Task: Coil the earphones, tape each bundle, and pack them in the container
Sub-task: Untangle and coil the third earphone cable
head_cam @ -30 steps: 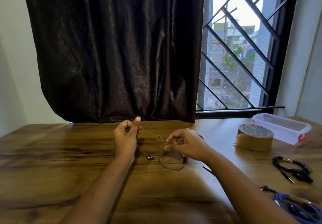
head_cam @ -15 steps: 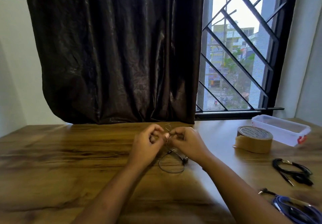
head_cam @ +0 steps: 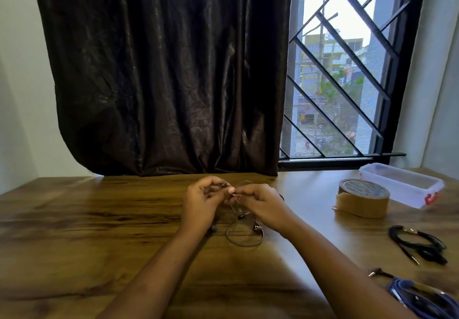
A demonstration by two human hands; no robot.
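Fingertips [head_cam: 231, 190] of your left hand [head_cam: 201, 209] and right hand [head_cam: 260, 207] meet, pinching the thin earphone cable [head_cam: 244, 245] well left of the tape roll [head_cam: 362, 198], its loose loop lying just below them, nearer you.

At our table's [head_cam: 99, 219] right: the container [head_cam: 402, 185] behind the tape roll [head_cam: 362, 202], a coiled earphone [head_cam: 419, 244] nearer us, another bundle [head_cam: 422, 302] nearest.

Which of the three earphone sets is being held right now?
The thin grey earphones, gripped between left hand and right hand; the black earphones and blue earphones lie apart at the right.
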